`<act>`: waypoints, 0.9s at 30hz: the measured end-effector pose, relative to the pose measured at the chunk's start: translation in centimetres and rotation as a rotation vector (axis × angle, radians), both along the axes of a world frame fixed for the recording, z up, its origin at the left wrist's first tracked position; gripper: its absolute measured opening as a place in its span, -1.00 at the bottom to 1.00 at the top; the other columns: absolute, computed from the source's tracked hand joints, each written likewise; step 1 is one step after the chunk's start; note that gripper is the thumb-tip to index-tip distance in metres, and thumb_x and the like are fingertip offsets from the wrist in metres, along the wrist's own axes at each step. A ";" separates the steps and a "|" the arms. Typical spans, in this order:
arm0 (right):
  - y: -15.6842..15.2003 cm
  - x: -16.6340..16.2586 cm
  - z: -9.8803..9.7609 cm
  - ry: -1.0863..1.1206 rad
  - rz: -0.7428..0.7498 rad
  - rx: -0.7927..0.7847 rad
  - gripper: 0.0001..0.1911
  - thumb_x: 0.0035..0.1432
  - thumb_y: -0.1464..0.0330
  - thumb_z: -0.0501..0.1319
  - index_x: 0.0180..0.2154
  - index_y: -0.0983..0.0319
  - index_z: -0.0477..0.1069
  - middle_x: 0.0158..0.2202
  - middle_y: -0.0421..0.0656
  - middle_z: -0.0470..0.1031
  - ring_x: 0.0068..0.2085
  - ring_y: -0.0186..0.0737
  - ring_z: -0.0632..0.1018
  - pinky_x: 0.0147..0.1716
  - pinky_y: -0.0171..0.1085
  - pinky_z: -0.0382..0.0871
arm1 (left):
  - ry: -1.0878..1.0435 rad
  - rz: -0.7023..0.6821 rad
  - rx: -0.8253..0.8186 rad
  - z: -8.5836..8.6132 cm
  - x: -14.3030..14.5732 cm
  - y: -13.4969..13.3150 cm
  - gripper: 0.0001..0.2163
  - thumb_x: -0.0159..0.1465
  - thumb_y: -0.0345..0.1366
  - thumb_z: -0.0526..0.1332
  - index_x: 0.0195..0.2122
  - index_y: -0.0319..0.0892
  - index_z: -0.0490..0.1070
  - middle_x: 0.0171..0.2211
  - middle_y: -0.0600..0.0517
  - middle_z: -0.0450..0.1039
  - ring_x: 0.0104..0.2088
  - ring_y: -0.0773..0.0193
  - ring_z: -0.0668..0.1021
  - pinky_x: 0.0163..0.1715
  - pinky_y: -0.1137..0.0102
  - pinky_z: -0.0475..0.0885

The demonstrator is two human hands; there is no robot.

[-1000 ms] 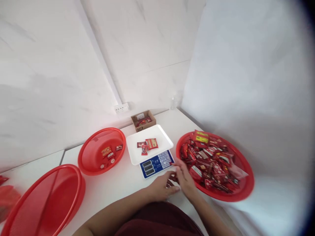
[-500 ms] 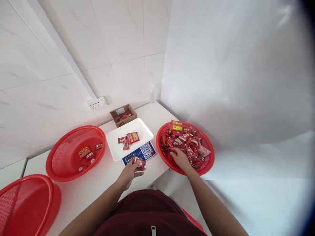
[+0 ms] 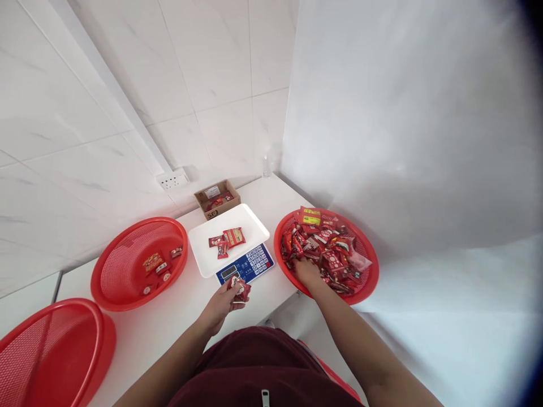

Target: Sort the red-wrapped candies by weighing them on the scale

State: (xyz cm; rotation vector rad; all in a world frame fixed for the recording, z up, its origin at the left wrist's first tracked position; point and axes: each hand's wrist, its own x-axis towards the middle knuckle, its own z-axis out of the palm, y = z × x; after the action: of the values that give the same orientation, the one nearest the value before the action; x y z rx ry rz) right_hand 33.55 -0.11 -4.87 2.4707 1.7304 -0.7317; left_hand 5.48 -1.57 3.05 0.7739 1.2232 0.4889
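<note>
My left hand [image 3: 221, 304] is closed around red snack packets [image 3: 241, 289], held in front of the blue keypad of a kitchen scale [image 3: 250, 264]. On the scale's white tray [image 3: 250, 220] lie a few small red packets [image 3: 233, 237]. To the right stands a red plastic basket [image 3: 368, 282] heaped with red wrapped snacks [image 3: 328, 243]. My right hand [image 3: 307, 272] reaches into its near left side. The fingers there are sunk among the wrappers, so their grip is hidden.
At the left, a red basket [image 3: 112, 265] contains several packets, and another red basket [image 3: 95, 362] stands nearer. Behind the scale is a small cardboard box [image 3: 218, 209] with red packets inside. A clear bottle [image 3: 266, 166] stands in the table's back corner, beside the wall.
My right hand has pushed deeper into the snack heap, and its fingers have gone out of sight. My left hand still holds its packets. The whole view has shifted slightly.
</note>
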 end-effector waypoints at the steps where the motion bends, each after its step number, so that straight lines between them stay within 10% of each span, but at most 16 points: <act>1: 0.2 -0.2 -0.2 0.005 -0.009 -0.002 -0.65 0.13 0.34 0.08 -0.06 0.23 0.46 0.02 0.16 0.40 0.03 0.11 0.40 -0.07 -0.02 0.22 | -0.006 -0.012 0.006 0.1 0.1 0.1 -0.55 0.13 -0.01 0.24 -0.06 -0.19 0.34 -0.11 -0.14 0.49 -0.29 0.26 0.53 -0.22 0.31 0.38; 27: -2.4 3.4 1.4 1.073 -0.637 0.384 -0.63 -0.24 0.24 0.35 -0.29 0.22 0.52 -0.46 -0.20 0.52 -0.48 -0.34 0.44 -0.47 -0.33 0.34 | -0.027 -0.056 0.001 0.7 0.5 -0.1 -0.56 0.10 -0.02 0.27 -0.08 -0.15 0.33 -0.13 -0.11 0.49 -0.28 0.26 0.53 -0.22 0.30 0.39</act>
State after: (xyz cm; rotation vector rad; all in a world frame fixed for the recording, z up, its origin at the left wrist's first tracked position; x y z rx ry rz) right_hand 36.99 -2.47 -3.51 3.2083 1.2146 -2.3037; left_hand 5.95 -1.64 3.77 0.7984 1.1727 0.4528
